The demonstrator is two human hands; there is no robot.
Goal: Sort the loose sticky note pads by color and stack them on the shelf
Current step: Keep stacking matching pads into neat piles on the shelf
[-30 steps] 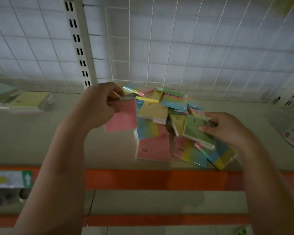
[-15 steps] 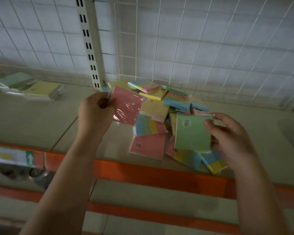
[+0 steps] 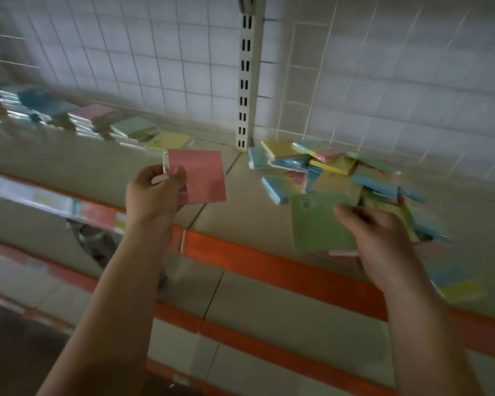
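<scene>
My left hand (image 3: 152,195) grips a pink sticky note pad (image 3: 200,175) by its left edge, held up above the shelf (image 3: 240,204). A green pad (image 3: 317,224) is pinched in my right hand (image 3: 380,241), with the thumb on its right side, in front of the loose pile. That pile (image 3: 340,175) of mixed pink, blue, yellow and green pads lies on the shelf at right. Sorted stacks sit in a row at far left: a blue stack (image 3: 40,104), a pink stack (image 3: 92,115), a green stack (image 3: 135,128) and a yellow stack (image 3: 169,140).
A white wire grid (image 3: 155,67) backs the shelf, with a slotted upright post (image 3: 245,81) between the stacks and the pile. An orange rail (image 3: 269,258) runs along the shelf's front edge, and a lower shelf (image 3: 240,304) sits below.
The view has swung left, bringing the sorted stacks into sight. Both hands have carried their pads leftward away from the pile; the green pad is lifted off it.
</scene>
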